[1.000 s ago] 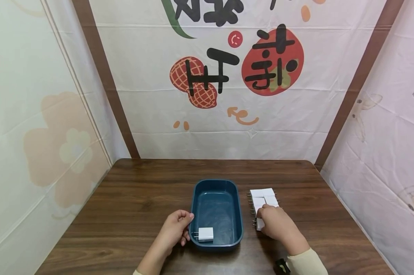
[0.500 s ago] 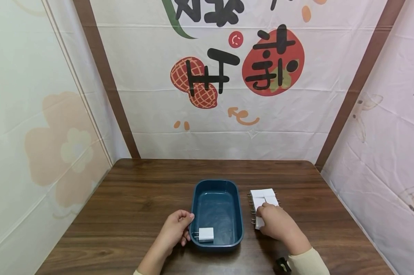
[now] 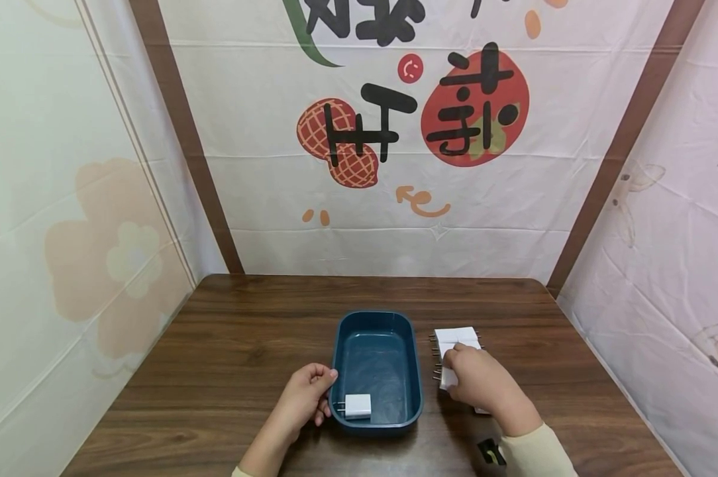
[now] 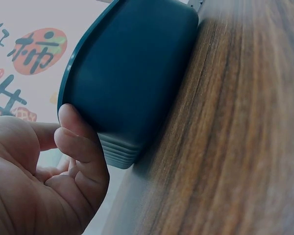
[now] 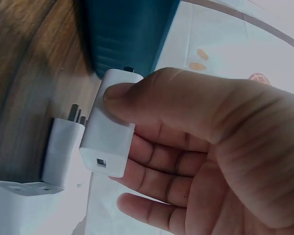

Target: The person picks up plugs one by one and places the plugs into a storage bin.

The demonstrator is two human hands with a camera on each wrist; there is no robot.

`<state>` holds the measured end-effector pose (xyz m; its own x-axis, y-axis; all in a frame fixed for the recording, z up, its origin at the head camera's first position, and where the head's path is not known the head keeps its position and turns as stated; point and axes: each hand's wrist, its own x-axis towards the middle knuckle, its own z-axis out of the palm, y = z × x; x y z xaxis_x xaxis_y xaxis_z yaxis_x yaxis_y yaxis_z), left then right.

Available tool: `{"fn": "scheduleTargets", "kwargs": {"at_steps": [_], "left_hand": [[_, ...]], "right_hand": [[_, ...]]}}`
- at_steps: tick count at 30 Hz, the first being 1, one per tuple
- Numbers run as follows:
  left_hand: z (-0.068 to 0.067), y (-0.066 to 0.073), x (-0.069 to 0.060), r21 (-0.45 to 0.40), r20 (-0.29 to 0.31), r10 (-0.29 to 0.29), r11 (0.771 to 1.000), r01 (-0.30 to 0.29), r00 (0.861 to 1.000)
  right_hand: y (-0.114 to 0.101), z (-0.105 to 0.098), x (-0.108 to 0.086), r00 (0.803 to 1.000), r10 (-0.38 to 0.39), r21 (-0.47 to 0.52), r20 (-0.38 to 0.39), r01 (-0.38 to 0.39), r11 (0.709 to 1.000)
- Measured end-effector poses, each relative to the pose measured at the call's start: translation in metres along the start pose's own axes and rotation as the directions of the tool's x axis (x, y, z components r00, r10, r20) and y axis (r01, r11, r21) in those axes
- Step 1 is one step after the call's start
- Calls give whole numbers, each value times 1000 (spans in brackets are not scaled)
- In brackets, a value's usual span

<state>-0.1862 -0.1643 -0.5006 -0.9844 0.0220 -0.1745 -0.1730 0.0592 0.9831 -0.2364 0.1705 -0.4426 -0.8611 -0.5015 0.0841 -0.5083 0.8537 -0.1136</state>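
In the head view, my left hand (image 3: 302, 401) holds the left side of a dark blue plastic box (image 3: 420, 391), thumb at the rim. The left wrist view shows its fingertips (image 4: 71, 120) against the box's outer wall (image 4: 132, 63). One white charger plug (image 3: 358, 406) lies in the box's near left corner, prongs to the left. To the right of the box, my right hand (image 3: 487, 381) pinches another white charger plug (image 5: 108, 122) between thumb and fingers, its USB port visible in the right wrist view. That hand partly hides the group of white charger plugs (image 3: 454, 336) on the table.
Another white charger plug (image 5: 62, 152) stands close beside the held one, prongs showing. Part of a white piece (image 3: 481, 411) shows below the right hand. The brown wooden table (image 3: 257, 318) ends at a printed white curtain (image 3: 263, 245) behind; more curtain hangs at both sides.
My right hand has shifted slightly up and away from me, and the charger plug in it has lifted and moved the same way. The left hand and the box stay put.
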Motion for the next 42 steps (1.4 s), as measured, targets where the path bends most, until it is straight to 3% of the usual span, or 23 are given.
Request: {"fn": "scheduleTargets", "kwargs": {"at_steps": [8,28,42], "left_hand": [[1,0,0,-1,-3,-3,1000,3,1000],[0,0,-1,-2,-2,-1,1000,1,1000],[1,1,-1,3,-4,-1,1000,1,1000]], "right_hand": [[-4,-9,4,1000,23,16,21,-23,1000],[-22,-21,17,1000,-25,-7,-16,25,1000],[-39,-22,28,992,-104,-4,-66,104,995]]}}
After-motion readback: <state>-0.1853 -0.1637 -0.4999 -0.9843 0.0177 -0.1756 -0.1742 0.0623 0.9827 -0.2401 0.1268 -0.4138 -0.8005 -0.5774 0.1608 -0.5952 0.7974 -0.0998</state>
